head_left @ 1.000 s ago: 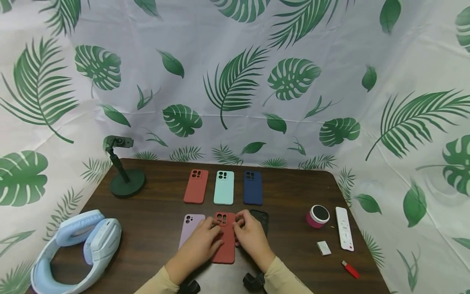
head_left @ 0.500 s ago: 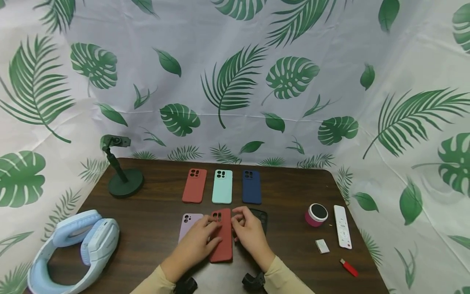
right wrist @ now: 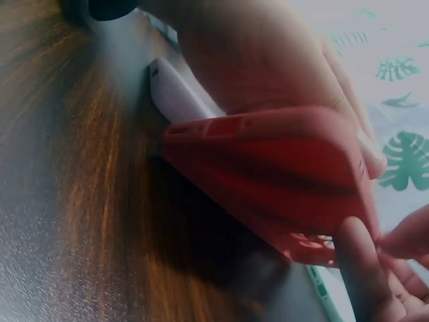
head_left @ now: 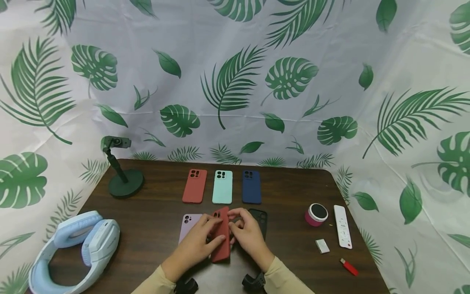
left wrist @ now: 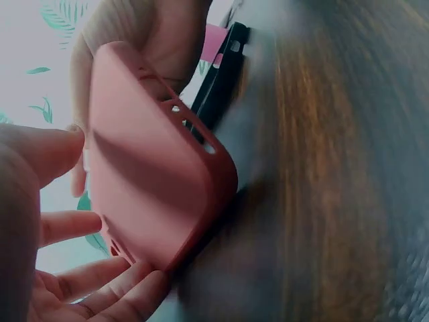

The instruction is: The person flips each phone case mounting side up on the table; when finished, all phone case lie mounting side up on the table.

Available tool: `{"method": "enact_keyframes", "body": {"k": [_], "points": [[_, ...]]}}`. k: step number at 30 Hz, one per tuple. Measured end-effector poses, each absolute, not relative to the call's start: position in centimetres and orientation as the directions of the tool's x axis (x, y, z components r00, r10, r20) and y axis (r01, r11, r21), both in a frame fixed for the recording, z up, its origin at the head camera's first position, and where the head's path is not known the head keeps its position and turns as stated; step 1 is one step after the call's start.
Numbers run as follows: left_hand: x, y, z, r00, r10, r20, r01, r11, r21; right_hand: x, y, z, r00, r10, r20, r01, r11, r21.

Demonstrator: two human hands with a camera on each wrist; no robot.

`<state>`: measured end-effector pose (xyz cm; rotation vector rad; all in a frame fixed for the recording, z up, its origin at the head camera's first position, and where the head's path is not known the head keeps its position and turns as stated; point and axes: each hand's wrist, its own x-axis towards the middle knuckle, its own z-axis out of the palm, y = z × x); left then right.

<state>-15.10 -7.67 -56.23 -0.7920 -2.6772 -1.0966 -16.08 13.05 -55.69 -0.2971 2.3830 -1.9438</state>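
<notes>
One pair of pale blue headphones (head_left: 103, 241) sits at the far left of the table (head_left: 286, 253), a dark stand (head_left: 126, 183) behind it. Next come a lilac case (head_left: 189, 222) in the near row and a flat red case (head_left: 194, 185) in the far row.

In the middle, the tilted red case (head_left: 222, 230) looks partway through being handled: its right edge is raised, its back turned leftward, and it is not yet laid flat. Whether its low edge touches the table is hard to tell in the blurred wrist views. The left hand (head_left: 198, 239) comes in from the near side and grips it, thumb across the back, fingers at the edge; the right hand (head_left: 251, 233) bends in opposite, pinching its edge near the camera holes.

Beyond, a mint case (head_left: 222, 188) and a navy case (head_left: 251, 188) complete the far row, both lying flat, and a black case (head_left: 262, 220) lies partly hidden beside the right hand. Farther right are a jar (head_left: 315, 215) and a white remote (head_left: 342, 226).
</notes>
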Motion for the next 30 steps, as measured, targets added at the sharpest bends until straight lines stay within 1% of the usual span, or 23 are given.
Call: {"method": "enact_keyframes", "body": {"k": [6, 9, 13, 18, 22, 26, 30], "points": [[-14.9, -7.4, -56.8, -0.876, 0.408, 0.256, 0.462, 0.561, 0.687, -16.3, 13.1, -56.3, -0.970, -0.212, 0.115, -0.152, 0.170, -0.974], [-14.8, -7.3, -56.8, -0.888, 0.406, 0.218, 0.430, 0.558, 0.710, -16.3, 13.1, -56.5, -0.968, -0.231, 0.098, -0.134, 0.147, -0.980], [-14.6, -7.4, -56.7, -0.891, 0.402, 0.212, 0.416, 0.532, 0.738, -16.2, 13.0, -56.6, -0.962, -0.266, 0.062, -0.099, 0.128, -0.987], [-14.6, -7.4, -56.5, -0.886, 0.405, 0.226, 0.421, 0.499, 0.757, -16.1, 12.8, -56.9, -0.955, -0.293, 0.045, -0.100, 0.175, -0.980], [-14.6, -7.4, -56.2, -0.888, 0.411, 0.205, 0.408, 0.503, 0.762, -16.2, 12.8, -57.1, -0.953, -0.302, 0.028, -0.114, 0.271, -0.956], [-14.6, -7.5, -56.0, -0.885, 0.417, 0.207, 0.413, 0.497, 0.764, -16.2, 12.8, -57.4, -0.945, -0.319, 0.069, -0.184, 0.344, -0.921], [-14.6, -7.5, -56.0, -0.889, 0.405, 0.215, 0.408, 0.484, 0.774, -16.3, 12.7, -57.5, -0.926, -0.358, 0.117, -0.254, 0.361, -0.897]]}}
